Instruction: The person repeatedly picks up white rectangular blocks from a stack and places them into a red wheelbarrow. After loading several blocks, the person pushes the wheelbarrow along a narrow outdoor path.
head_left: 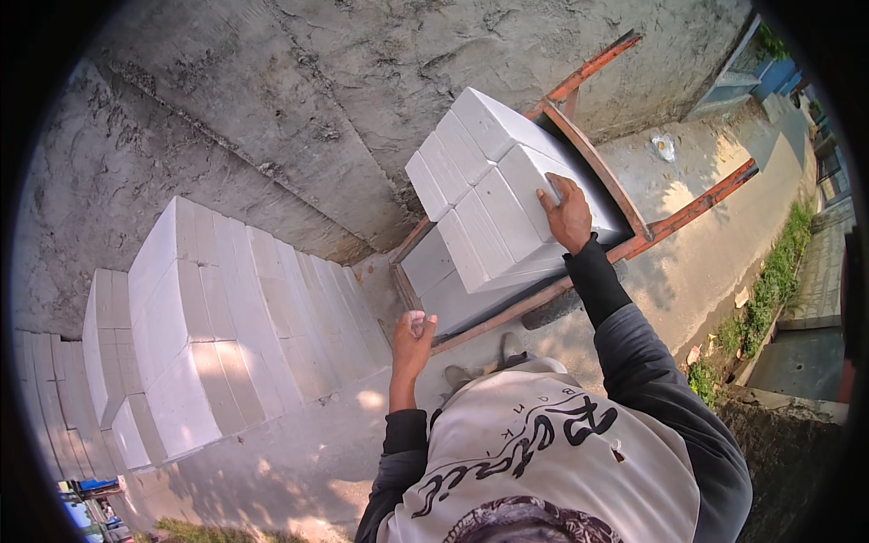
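Note:
White rectangular blocks (493, 181) are stacked in a cart with an orange-brown frame (593, 163). My right hand (568, 215) rests on the near upper block at the stack's right, its fingers spread over the surface and not wrapped around it. By the cart's near left corner is my left hand (413, 351), raised with its thumb apart from slightly bent fingers and nothing visible in it. Lower blocks (434, 271) lie in the cart bed to the left of the taller stack. The far undersides of the blocks are hidden.
A long stack of white blocks (217, 317) stands along a rough grey wall (244, 100) at left. One cart wheel (550, 309) shows beside my feet. Two cart handles (706, 199) jut out toward the right. Grass (778, 281) edges the path, near a drainage channel.

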